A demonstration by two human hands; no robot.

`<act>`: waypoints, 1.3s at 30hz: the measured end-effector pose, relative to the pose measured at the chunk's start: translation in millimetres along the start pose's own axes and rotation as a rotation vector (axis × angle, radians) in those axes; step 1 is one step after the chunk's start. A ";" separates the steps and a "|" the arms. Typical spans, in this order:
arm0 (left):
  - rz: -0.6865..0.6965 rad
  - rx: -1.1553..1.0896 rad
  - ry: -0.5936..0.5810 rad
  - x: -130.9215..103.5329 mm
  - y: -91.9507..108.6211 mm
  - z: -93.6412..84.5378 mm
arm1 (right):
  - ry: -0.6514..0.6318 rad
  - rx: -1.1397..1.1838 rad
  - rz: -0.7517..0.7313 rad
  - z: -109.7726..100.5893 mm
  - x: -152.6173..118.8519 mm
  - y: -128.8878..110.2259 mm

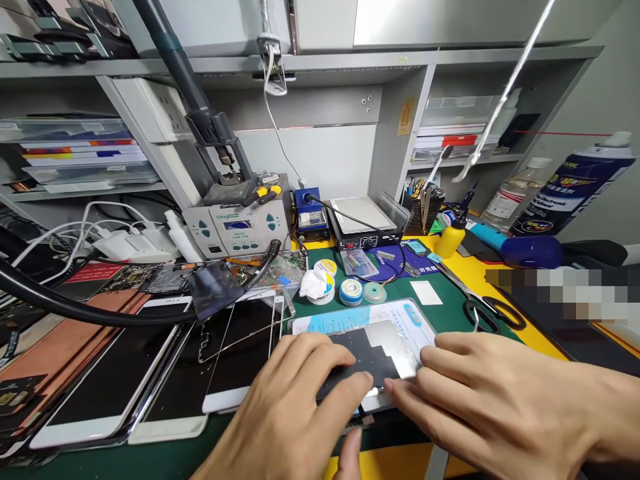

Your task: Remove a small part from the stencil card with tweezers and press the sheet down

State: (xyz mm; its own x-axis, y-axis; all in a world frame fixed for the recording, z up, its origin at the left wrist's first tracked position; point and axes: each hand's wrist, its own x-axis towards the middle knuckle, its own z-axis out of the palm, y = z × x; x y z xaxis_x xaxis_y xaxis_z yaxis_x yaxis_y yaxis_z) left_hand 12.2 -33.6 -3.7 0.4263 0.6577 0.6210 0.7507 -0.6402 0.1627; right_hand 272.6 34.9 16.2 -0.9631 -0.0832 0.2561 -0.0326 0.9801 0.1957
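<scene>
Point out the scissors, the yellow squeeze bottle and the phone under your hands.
scissors [487, 311], head view, black handle loops.
yellow squeeze bottle [449, 241], head view, body.
phone [367, 357], head view, dark back panel between the hands.

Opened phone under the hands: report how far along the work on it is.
Done: the phone lies open on the green mat, its dark and silver insides bare. In hand: the left hand and the right hand press fingertips onto that inside. Left: nothing covers it yet; several white-framed screens lie beside it.
</scene>
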 end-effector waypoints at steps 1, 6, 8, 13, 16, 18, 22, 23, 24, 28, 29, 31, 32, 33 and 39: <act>0.006 -0.009 -0.006 -1.0 2.3 0.4 | 0.003 -0.008 -0.012 0.7 1.8 -0.5; 0.001 -0.115 -0.005 -10.6 4.0 7.4 | 0.000 -0.063 -0.078 2.7 8.6 2.1; 0.042 -0.168 0.052 -14.1 -1.0 13.6 | -0.026 -0.077 -0.105 2.6 9.8 3.9; 0.098 -0.227 0.108 -19.3 -11.6 24.6 | -0.094 -0.101 -0.092 -0.2 9.4 -1.1; 0.098 -0.246 0.124 -22.0 -12.5 26.6 | -0.134 -0.150 0.023 -2.6 8.0 -7.3; 0.084 -0.269 0.116 -24.6 -12.2 28.5 | -0.145 -0.136 0.011 -3.6 6.7 -8.5; 0.065 -0.301 0.099 -28.2 -12.0 33.4 | -0.159 -0.129 0.004 -0.5 4.4 -8.3; 0.063 -0.294 0.098 -28.4 -11.8 34.2 | -0.159 -0.151 0.026 1.7 3.9 -9.5; 0.064 -0.285 0.098 -28.4 -11.6 34.7 | -0.158 -0.175 0.048 4.5 3.5 -11.6; 0.051 -0.244 0.093 -28.8 -8.3 33.5 | -0.139 -0.237 0.089 18.3 2.1 -24.9; 0.036 -0.234 0.084 -29.3 -7.1 32.7 | -0.141 -0.247 0.091 21.2 1.8 -27.8; 0.008 -0.217 0.049 -30.3 -4.9 30.5 | -0.148 -0.256 0.091 24.9 1.6 -30.9; 0.003 -0.214 0.028 -30.6 -4.2 29.0 | -0.151 -0.259 0.091 25.3 1.6 -30.9; 0.006 -0.215 0.006 -30.7 -3.9 27.3 | -0.152 -0.260 0.089 24.7 1.8 -29.8; 0.016 -0.223 -0.105 -28.4 -6.5 17.4 | -0.182 -0.213 0.028 5.6 7.1 -11.5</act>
State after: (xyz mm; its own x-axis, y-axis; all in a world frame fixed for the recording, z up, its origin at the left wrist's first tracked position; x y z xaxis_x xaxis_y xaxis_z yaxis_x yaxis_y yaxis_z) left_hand 4.0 -41.3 -35.7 0.4962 0.6766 0.5441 0.6182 -0.7153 0.3258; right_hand 264.6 24.1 10.4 -0.9956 -0.0041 0.0932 0.0327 0.9202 0.3900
